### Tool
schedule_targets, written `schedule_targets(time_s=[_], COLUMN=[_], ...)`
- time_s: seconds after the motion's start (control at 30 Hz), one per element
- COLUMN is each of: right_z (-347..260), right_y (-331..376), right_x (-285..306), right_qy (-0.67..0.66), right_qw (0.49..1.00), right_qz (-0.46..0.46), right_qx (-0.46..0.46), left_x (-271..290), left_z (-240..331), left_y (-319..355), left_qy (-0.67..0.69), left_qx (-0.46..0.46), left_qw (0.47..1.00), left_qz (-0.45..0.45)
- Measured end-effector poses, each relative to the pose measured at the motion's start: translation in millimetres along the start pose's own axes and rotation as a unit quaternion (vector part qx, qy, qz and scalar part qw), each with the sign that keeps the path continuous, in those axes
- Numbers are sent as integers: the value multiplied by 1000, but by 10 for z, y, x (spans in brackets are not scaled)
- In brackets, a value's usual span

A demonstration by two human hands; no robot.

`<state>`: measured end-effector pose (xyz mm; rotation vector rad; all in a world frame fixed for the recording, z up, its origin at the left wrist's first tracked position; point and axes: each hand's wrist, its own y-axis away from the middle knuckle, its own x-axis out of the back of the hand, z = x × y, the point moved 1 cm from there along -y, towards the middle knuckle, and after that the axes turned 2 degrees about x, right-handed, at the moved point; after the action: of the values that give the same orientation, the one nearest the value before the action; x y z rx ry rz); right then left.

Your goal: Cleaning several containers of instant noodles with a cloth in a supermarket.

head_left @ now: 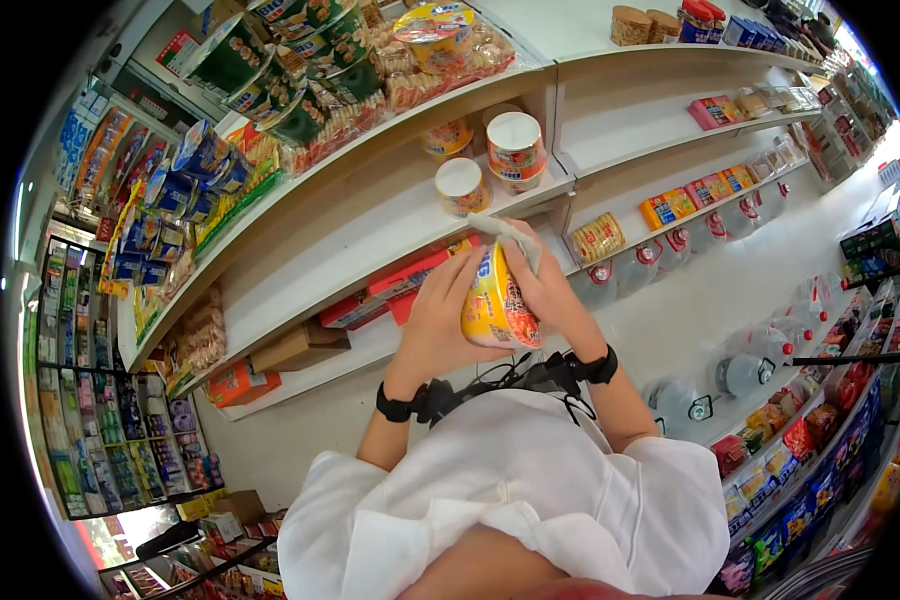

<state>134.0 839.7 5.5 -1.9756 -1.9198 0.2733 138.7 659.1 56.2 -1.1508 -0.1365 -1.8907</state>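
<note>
My left hand is wrapped round the side of a yellow instant noodle cup, which I hold tilted in front of my chest. A pale grey-white cloth is in my right hand, pressed against the cup's upper right side. On the shelf just beyond my hands stands a white-lidded noodle cup. Behind it to the right is a stack of orange-red noodle cups. Another orange cup sits further back, partly in shadow.
The long white shelf unit curves across in front of me. Green noodle tubs and blue tubs fill its top left. Red boxes lie on the lower shelf. Large clear water bottles stand on the floor at right, near packed snack racks.
</note>
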Motion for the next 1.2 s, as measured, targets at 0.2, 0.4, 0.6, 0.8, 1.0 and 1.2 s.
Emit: schedule_targets(time_s=[0.2, 0.4, 0.6, 0.8, 1.0, 1.2], right_z=[359, -147, -118, -436, -466, -362], right_y=[176, 340, 319, 331, 479, 595], right_x=[-467, -1304, -1461, -1809, -1880, -1577], right_qy=[-420, -174, -159, 5, 402, 301], right_qw=[833, 977, 969, 996, 890, 911], right_qz=[42, 79, 72, 76, -152, -245], right_qx=[-358, -96, -177, -47, 153, 137], left_x=[131, 139, 296, 389, 204, 191], left_z=[-290, -516, -900, -989, -1121, -1181], left_y=[389, 683, 1069, 1132, 1167, 1057], left_qy=[145, 333, 668, 831, 826, 858], left_qx=[100, 188, 276, 280, 372, 348], left_qw=[970, 858, 654, 461, 396, 352], left_qz=[165, 342, 223, 137, 148, 134])
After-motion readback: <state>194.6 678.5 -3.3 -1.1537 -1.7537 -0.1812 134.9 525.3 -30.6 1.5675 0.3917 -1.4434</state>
